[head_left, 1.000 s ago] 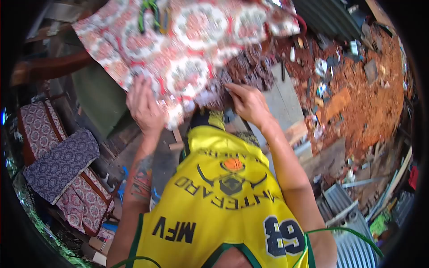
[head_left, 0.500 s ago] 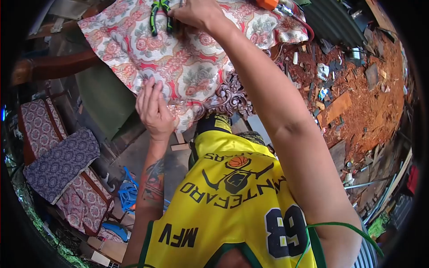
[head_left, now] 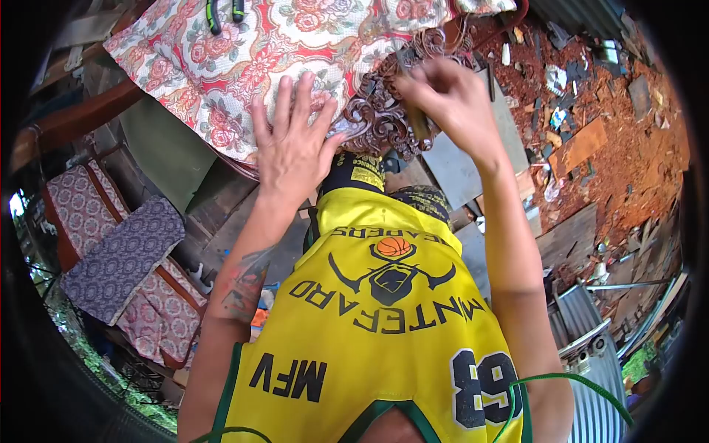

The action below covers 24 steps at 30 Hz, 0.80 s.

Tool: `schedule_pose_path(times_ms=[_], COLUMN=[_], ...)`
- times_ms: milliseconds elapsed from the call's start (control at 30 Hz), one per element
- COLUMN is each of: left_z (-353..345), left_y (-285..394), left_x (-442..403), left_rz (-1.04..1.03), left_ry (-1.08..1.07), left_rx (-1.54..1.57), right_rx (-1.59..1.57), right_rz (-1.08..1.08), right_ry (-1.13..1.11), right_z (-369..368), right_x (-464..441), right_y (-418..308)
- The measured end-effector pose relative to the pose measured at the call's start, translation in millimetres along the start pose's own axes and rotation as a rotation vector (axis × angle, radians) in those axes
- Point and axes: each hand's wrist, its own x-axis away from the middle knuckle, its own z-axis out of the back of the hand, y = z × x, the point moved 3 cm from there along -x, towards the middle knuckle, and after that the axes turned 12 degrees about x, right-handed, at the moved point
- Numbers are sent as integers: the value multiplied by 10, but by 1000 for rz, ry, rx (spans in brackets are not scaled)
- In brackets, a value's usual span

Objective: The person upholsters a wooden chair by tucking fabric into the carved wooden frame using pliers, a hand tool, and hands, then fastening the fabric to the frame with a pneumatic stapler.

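Floral upholstery fabric in red, pink and cream covers a seat, edged by carved dark wood. My left hand lies flat on the fabric near its front edge, fingers spread, holding nothing. Over the carved frame, my right hand is closed around a slim tool that looks like a screwdriver. Its brownish handle sticks out below the fist and its thin shaft points up toward the fabric's edge; motion blurs the details. Black-and-green handles of pliers show at the top edge, their jaws out of view.
Patterned cushioned furniture with a blue-grey cloth piece stands at the left. A curved wooden part lies beyond the fabric's left side. Reddish ground with scraps spreads at right, near a grey board and corrugated metal.
My right hand has come down from beside the pliers to the carved edge, with the tool in it. My left hand has shifted right and flattened. The view has moved, and the orange object has left it.
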Motion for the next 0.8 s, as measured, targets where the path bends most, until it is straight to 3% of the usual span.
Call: schedule_pose_path(times_ms=[67,333,733,800], left_z=[-91,-56,-85,-125], left_y=[-20,-112,-6,-15], left_x=[-105,-159,-163,-137], left_rz=[-31,-94,-142,-138], left_ry=[13,96,7,-93], left_rx=[-11,-50,-80,-163], right_rx=[-14,-336,-488,-465], right_rz=[-25,-302,-301,-290], right_ry=[160,255,185,186], right_z=[102,19,-326,-324], right_x=[431,1563,1705,1720], right_y=[400,1277,1355,1357])
